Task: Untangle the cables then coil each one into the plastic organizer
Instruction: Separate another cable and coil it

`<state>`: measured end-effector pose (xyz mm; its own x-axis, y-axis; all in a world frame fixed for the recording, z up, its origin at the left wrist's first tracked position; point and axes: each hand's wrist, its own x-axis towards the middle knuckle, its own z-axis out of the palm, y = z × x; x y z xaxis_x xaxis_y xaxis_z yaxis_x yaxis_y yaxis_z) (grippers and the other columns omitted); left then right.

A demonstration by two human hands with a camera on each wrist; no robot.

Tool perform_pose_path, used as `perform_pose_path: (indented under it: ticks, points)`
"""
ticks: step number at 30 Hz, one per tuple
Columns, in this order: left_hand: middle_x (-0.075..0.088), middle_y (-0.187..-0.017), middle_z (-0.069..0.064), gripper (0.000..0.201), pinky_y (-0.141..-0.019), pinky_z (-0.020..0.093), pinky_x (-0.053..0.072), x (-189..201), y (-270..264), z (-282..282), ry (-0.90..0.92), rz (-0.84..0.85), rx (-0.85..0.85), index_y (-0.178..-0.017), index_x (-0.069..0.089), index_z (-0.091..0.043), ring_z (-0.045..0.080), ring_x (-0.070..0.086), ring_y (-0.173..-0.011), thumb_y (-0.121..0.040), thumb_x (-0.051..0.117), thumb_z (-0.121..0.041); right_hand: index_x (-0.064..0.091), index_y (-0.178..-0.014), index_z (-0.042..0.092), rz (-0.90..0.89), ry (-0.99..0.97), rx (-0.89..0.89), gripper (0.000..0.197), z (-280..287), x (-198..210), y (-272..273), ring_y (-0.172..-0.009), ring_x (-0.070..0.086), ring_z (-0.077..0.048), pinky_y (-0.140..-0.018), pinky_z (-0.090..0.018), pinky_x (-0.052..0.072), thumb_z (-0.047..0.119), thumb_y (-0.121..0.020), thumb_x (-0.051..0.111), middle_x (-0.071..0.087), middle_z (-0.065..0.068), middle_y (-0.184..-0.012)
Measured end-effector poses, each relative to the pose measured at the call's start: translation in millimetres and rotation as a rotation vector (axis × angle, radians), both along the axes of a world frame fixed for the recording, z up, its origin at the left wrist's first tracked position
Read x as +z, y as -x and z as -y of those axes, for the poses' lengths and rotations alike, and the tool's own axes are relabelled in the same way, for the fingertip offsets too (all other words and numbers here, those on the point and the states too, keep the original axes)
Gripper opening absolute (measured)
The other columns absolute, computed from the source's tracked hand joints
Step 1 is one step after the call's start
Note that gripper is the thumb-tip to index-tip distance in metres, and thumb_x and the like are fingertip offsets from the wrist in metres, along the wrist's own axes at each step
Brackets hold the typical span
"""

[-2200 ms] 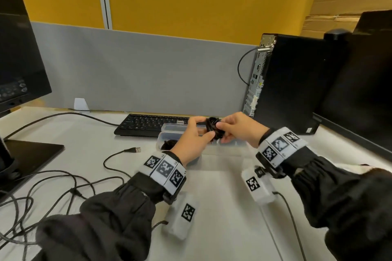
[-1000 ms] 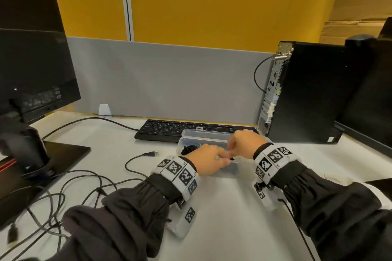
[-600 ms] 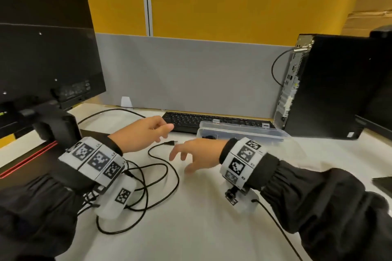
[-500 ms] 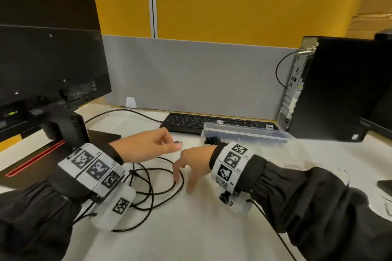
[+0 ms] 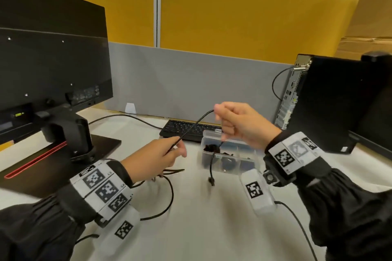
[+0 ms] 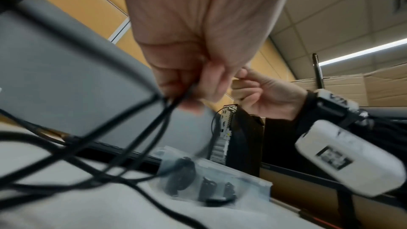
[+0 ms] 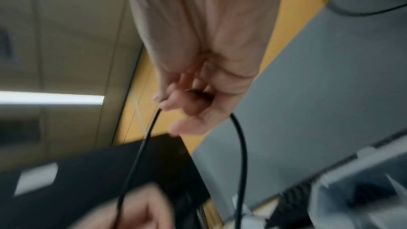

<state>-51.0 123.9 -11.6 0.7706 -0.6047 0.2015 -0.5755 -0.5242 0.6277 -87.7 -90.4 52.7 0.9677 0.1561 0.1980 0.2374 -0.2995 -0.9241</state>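
Cable (image 5: 192,128), thin, light and limp, runs taut between our left hand (image 5: 156,160) and right hand (image 5: 244,126), both pinching it above the tabletop (image 5: 212,229) beside the organizer (image 5: 228,158); we judge gripping near its plug (image 5: 211,181) eases coiling.

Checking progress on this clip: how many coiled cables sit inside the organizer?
3, in a row inside the clear plastic organizer: a large coil at its left end, then two smaller coils. More may be hidden.

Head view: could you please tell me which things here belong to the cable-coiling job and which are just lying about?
Job:
black cable, held by left hand and right hand
plastic organizer
loose cables

Lying about:
keyboard
monitor
computer tower
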Motion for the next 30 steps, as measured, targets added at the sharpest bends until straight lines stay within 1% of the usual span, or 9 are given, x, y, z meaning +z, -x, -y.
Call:
perform_pose_path:
  ticks: [3, 6, 10, 13, 19, 21, 23, 26, 30]
  points:
    - [0.052, -0.069, -0.005, 0.029, -0.061, 0.021, 0.042, 0, -17, -10, -0.177, 0.013, 0.046, -0.081, 0.058, -0.025, 0.008, 0.046, -0.060, -0.098, 0.038, -0.036, 0.056, -0.074, 0.015, 0.191, 0.117, -0.398, 0.029, 46, 23, 10, -0.052, 0.037, -0.011, -0.055, -0.025, 0.042, 0.036, -0.094, 0.050, 0.038, 0.006, -0.056]
    - [0.053, -0.070, -0.001, 0.041, -0.065, 0.022, 0.040, -5, -38, -28, -0.327, 0.008, 0.136, -0.072, 0.054, -0.017, 0.012, 0.048, -0.064, -0.096, 0.037, -0.045, 0.064, -0.079, 0.008, 0.468, 0.387, -0.883, 0.036, 110, 43, 26, -0.074, 0.056, -0.033, -0.065, -0.032, 0.039, 0.038, -0.093, 0.054, 0.061, -0.013, -0.074]
    - [0.059, -0.076, 0.006, 0.050, -0.065, 0.026, 0.040, -2, -55, -39, -0.423, 0.048, 0.230, -0.086, 0.061, -0.010, 0.017, 0.051, -0.069, -0.091, 0.038, -0.054, 0.064, -0.096, 0.010, 0.133, 1.049, -1.263, 0.033, 169, 35, 48, -0.078, 0.058, -0.036, -0.074, -0.045, 0.047, 0.041, -0.093, 0.052, 0.058, -0.015, -0.077]
    - [0.050, -0.068, 0.000, 0.053, -0.061, 0.027, 0.035, 11, -50, -21, -0.461, 0.159, 0.208, -0.080, 0.054, -0.011, 0.015, 0.046, -0.065, -0.086, 0.037, -0.061, 0.061, -0.107, 0.012, -0.205, 1.261, -1.198, 0.031, 171, 19, 52, -0.079, 0.056, -0.031, -0.077, -0.042, 0.045, 0.039, -0.092, 0.055, 0.058, -0.012, -0.084]
    - [0.057, -0.077, -0.002, 0.035, -0.063, 0.031, 0.041, 20, -19, 55, -0.233, 0.365, -0.002, -0.087, 0.051, -0.017, 0.018, 0.054, -0.073, -0.096, 0.034, -0.046, 0.048, -0.129, 0.022, 0.228, 0.943, -0.447, 0.054, 69, -2, 38, -0.114, 0.054, -0.019, -0.095, -0.044, 0.045, 0.058, -0.089, 0.041, 0.058, -0.001, -0.126]
    - [0.060, -0.081, -0.003, 0.031, -0.069, 0.037, 0.045, 18, -13, 72, -0.136, 0.436, -0.071, -0.089, 0.052, -0.020, 0.018, 0.057, -0.077, -0.097, 0.033, -0.044, 0.050, -0.125, 0.018, 0.101, 0.791, -0.156, 0.047, 23, -12, 35, -0.102, 0.060, -0.015, -0.092, -0.037, 0.046, 0.052, -0.093, 0.039, 0.065, -0.001, -0.112]
    - [0.059, -0.075, -0.010, 0.023, -0.068, 0.033, 0.044, 16, -11, 78, -0.066, 0.445, -0.131, -0.080, 0.051, -0.029, 0.007, 0.055, -0.072, -0.091, 0.035, -0.041, 0.055, -0.108, 0.008, 0.025, 0.607, -0.010, 0.035, 7, -23, 32, -0.066, 0.061, -0.006, -0.070, -0.026, 0.050, 0.037, -0.099, 0.038, 0.063, 0.001, -0.076]
    - [0.045, -0.055, -0.011, 0.034, -0.054, 0.019, 0.032, 12, -15, 68, -0.030, 0.300, -0.131, -0.063, 0.041, -0.030, 0.003, 0.044, -0.055, -0.095, 0.046, -0.039, 0.058, -0.079, 0.011, 0.081, 0.496, -0.144, 0.033, 34, -22, 31, -0.045, 0.048, 0.007, -0.050, -0.009, 0.035, 0.028, -0.100, 0.039, 0.053, 0.015, -0.052]
    - [0.041, -0.063, -0.004, 0.043, -0.056, 0.020, 0.032, 7, -37, 37, -0.172, 0.191, -0.080, -0.076, 0.051, -0.003, 0.006, 0.041, -0.059, -0.094, 0.042, -0.041, 0.058, -0.071, 0.014, 0.242, 0.655, -0.565, 0.035, 108, -13, 38, -0.051, 0.044, -0.004, -0.055, -0.020, 0.034, 0.031, -0.097, 0.045, 0.050, 0.007, -0.056]
